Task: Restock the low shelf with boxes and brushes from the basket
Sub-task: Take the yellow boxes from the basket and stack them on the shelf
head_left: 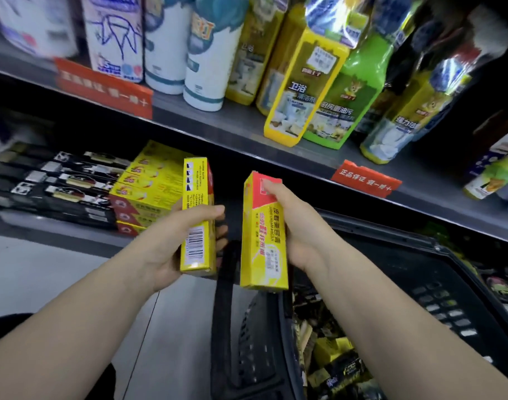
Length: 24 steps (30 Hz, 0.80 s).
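Note:
My left hand (171, 243) grips a long yellow box (196, 197) with a barcode facing me, held upright. My right hand (297, 223) grips a second yellow and red box (261, 246), also upright, just to the right. Both boxes hover in front of the low shelf (44, 226), where a stack of matching yellow boxes (151, 183) lies beside a row of black brush packs (62, 183). The black basket (437, 284) sits below right, with more yellow boxes and dark packs (333, 359) inside.
An upper shelf (218, 122) carries white bottles (206, 53) and yellow and green cleaner bottles (304, 88), with red price tags (365, 179) on its edge. The basket handle (226, 284) hangs between my arms. Grey floor (44, 278) lies at the left.

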### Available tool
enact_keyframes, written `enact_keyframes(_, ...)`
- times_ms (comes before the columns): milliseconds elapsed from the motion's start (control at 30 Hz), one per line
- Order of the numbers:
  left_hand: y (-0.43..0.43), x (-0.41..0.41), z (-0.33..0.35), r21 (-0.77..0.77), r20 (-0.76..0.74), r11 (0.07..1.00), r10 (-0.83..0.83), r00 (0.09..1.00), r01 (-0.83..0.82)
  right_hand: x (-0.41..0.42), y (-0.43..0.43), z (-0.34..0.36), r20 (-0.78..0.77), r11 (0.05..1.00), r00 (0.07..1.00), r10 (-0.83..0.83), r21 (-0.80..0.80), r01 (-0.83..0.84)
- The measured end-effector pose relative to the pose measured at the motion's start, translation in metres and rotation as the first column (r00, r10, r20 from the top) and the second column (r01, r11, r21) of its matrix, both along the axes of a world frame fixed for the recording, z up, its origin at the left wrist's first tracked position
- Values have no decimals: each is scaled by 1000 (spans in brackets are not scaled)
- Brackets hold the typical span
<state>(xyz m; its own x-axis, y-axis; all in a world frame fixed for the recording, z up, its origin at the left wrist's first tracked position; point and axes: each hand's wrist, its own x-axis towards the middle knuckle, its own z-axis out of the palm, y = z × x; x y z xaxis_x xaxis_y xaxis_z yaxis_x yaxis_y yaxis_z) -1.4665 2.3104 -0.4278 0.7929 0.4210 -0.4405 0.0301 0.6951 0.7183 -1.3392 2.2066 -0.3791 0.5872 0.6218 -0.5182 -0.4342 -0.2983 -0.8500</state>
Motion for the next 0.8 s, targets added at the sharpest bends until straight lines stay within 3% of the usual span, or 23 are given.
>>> enact_keyframes(200, 45, -21, -28, -39, -48, 999, 30, 998, -32, -1, 46, -14, 62, 999, 997, 43, -19, -42)
enact_keyframes(400, 92, -39, -50, 15, -169, 994, -102, 980, 106, 4, 74, -31, 201, 995, 976, 78, 39, -87)
enact_keyframes(467, 101, -43, -50, -69, -102, 989, -141, 985, 134, 1, 81, -36, 224, 992, 970, 99, 52, -114)
enact_keyframes(533, 106, -54, -50, -57, -18, 983, -175, 984, 173, -2, 87, -41, 200, 990, 975, 95, 83, -114)
enact_keyframes(667, 112, -57, -48, 63, -38, 978, -195, 980, 197, -2, 93, -48, 86, 973, 985, 150, 161, -163)
enact_keyframes(800, 100, -47, -47, -12, -12, 989, -147, 989, 146, -7, 104, -54, 17, 979, 990, 143, 147, -144)
